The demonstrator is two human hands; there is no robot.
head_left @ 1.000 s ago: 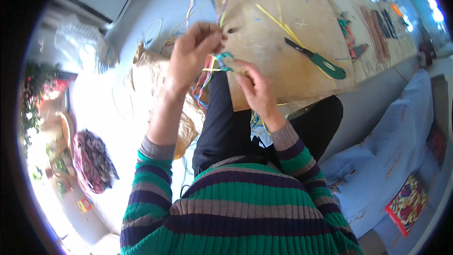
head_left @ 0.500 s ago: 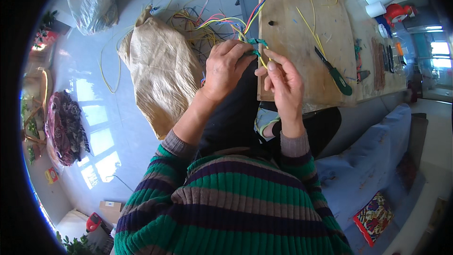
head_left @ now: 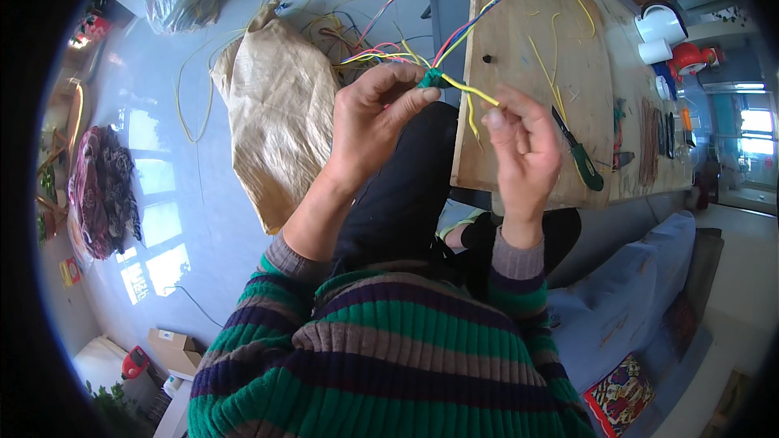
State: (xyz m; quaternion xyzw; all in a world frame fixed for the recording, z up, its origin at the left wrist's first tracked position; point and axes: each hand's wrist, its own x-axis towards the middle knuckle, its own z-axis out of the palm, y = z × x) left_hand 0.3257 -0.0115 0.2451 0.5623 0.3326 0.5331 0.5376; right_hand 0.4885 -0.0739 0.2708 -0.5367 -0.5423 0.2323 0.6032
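Observation:
My left hand (head_left: 372, 120) pinches a green wrapped spot (head_left: 433, 79) on a bundle of coloured wires, between thumb and forefinger. From this spot, red, blue and yellow wires (head_left: 479, 16) run up across the edge of a wooden board. A yellow wire (head_left: 469, 90) stretches from the green spot to my right hand (head_left: 526, 146), whose thumb and fingers are closed around its end. Another short yellow wire end (head_left: 473, 119) hangs free between my hands, pointing down.
On the wooden board (head_left: 527, 77) to the right lie loose yellow wire pieces and a green-handled knife (head_left: 583, 164). A tan sack (head_left: 272, 130) stands on the floor at left, beside a tangle of wires. White mugs (head_left: 659, 26) are at the far right.
My right hand has moved right and slightly down, away from the left, drawing the yellow wire out straight. My left thumb now presses on the green part. The view has shifted a little.

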